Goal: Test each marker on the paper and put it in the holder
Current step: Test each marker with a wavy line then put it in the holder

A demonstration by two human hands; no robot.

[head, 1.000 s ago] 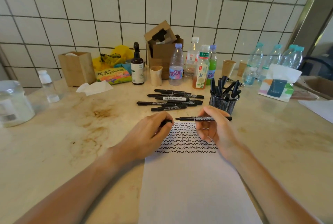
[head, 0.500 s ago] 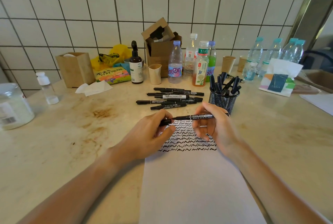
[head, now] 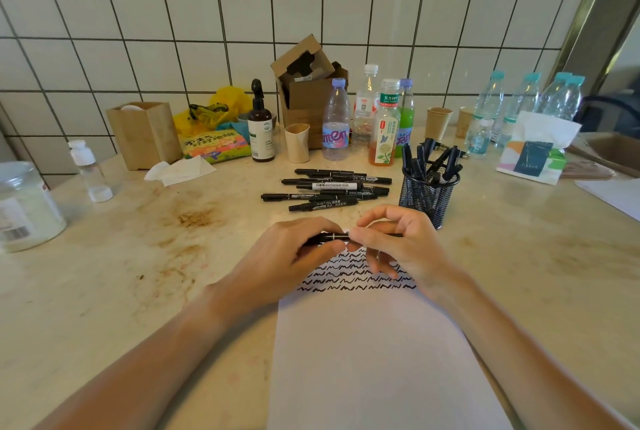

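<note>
right now we hold one black marker (head: 337, 237) level above the top of the paper (head: 374, 353), our left hand (head: 291, 256) curled round its left end and our right hand (head: 398, 246) pinching the barrel, hands almost touching. it looks like we are pressing the cap on. if the cap goes on crooked, the tip could smear our fingers or dry out in the holder (head: 427, 196). the holder stands just beyond our right hand and is already crowded, so a careless reach could tip it. more markers (head: 329, 189) lie loose on the table (head: 138, 274), apt to roll.
</note>
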